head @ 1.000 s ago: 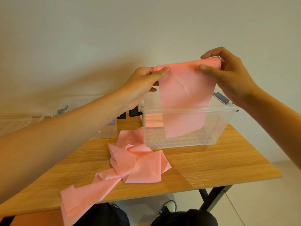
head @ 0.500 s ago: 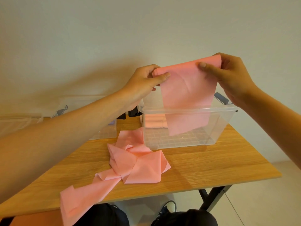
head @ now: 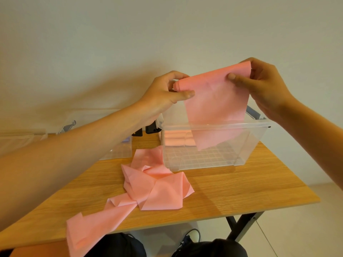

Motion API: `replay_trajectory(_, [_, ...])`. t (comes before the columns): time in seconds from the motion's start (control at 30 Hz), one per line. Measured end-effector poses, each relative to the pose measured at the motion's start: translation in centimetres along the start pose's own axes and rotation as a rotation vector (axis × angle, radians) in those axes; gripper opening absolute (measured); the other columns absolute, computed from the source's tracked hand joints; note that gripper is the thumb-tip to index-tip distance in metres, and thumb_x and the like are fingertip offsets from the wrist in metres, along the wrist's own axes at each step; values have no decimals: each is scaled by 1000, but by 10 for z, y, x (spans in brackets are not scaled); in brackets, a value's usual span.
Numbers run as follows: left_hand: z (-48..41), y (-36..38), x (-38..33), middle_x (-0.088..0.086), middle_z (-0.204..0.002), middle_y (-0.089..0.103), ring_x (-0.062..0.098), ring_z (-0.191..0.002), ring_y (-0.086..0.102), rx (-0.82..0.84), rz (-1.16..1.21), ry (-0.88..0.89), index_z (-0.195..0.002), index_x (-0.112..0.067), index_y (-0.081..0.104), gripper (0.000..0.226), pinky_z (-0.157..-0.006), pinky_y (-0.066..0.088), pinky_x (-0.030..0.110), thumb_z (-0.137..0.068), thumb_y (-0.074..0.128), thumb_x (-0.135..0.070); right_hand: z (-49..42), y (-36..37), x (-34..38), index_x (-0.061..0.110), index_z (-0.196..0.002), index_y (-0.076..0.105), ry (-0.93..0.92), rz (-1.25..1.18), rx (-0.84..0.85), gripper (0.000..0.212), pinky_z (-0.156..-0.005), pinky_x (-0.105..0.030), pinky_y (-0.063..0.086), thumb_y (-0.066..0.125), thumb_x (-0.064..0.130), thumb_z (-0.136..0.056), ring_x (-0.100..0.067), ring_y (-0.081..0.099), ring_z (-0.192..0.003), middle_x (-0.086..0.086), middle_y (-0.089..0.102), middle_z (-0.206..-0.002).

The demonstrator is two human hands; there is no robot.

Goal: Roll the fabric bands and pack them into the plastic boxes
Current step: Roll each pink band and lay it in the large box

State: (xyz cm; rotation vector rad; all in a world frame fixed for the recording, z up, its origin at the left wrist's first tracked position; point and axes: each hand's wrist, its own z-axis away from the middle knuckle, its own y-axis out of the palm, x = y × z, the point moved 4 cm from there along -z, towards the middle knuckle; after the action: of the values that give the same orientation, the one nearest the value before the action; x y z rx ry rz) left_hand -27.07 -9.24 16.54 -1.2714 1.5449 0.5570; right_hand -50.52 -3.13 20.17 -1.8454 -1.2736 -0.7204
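I hold a pink fabric band [head: 215,101] in the air above a clear plastic box [head: 246,145]. My left hand [head: 165,93] pinches the band's rolled top at its left end, and my right hand [head: 263,86] grips the right end, which sits higher. The free tail hangs down into the box. Pink rolled bands [head: 177,139] lie stacked at the box's back left. A loose crumpled pink band [head: 148,186] lies on the wooden table [head: 241,186] in front of the box and trails off the near edge.
A second clear box [head: 118,151] stands at the left behind my left forearm, with more clear plastic at the far left edge. Dark bags [head: 209,247] sit on the floor under the table. The wall is close behind.
The held band's top now tilts, left end lower and right end higher. The roll at the top looks a little thicker and the hanging tail has drawn up slightly.
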Motion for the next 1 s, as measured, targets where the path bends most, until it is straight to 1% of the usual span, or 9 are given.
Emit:
replay_trajectory(0.1, [0,0,-1,-10,-86,65,2,-78,59,-28,-81,16,-99,-24,67,6,-73,47,21,-95,69,-27,0,2,1,6,-96,60,-12,17,6,33,-67,-26,51,75,33,-85,-13,62,-75,-3,64,-84])
replay_trajectory(0.27, [-1,2,2,-19,-70,62,0,-70,59,-23,-23,-30,-91,-17,64,17,-75,46,23,-98,64,-32,1,3,2,9,-112,60,7,-23,22,39,-65,-24,51,76,31,-84,-11,64,-78,1,66,-87])
replay_trajectory(0.43, [-1,5,9,-12,-75,59,7,-70,55,18,146,-133,-100,-14,64,23,-79,44,30,-97,64,-36,0,3,4,8,-114,63,-15,13,69,45,-81,-32,59,84,18,-75,-17,67,-92,0,69,-100])
replay_trajectory(0.53, [0,5,7,-6,-89,67,12,-82,60,52,176,-110,-101,-20,69,13,-80,47,30,-94,70,-31,0,3,3,0,-111,64,-11,36,21,43,-73,-30,57,83,21,-79,-15,68,-85,-4,69,-95])
replay_trajectory(0.63, [-1,1,5,3,-96,69,15,-89,63,45,92,-43,-112,-21,66,30,-79,49,28,-85,80,-18,-1,2,-4,-3,-107,63,6,41,-26,35,-68,-28,54,80,20,-86,-13,65,-77,-5,66,-87])
replay_trajectory(0.77, [-2,0,2,-2,-90,66,8,-81,58,-11,-44,14,-99,-21,68,12,-73,45,25,-90,75,-21,-2,3,-11,-3,-97,62,39,73,-31,49,-66,-40,40,84,38,-82,-18,56,-74,-6,59,-82])
replay_trajectory(0.87, [-3,-1,5,-11,-83,66,4,-77,61,-27,-59,-25,-93,-22,68,7,-74,46,22,-93,71,-28,-2,2,-12,17,-102,66,59,61,-30,51,-66,-49,40,88,52,-72,-22,56,-77,-1,65,-86])
replay_trajectory(0.93, [-2,-1,7,-15,-77,66,2,-73,61,-21,-37,-43,-89,-22,67,10,-75,45,23,-95,68,-29,-2,2,-10,24,-106,66,46,35,13,48,-68,-54,44,90,47,-71,-26,56,-83,-2,65,-94])
replay_trajectory(1.0, [-3,-1,10,-20,-71,64,0,-68,60,-13,14,-63,-88,-22,66,13,-77,45,25,-97,66,-30,-1,4,-8,18,-112,65,19,-7,72,46,-76,-47,49,89,30,-75,-24,60,-90,-3,65,-101])
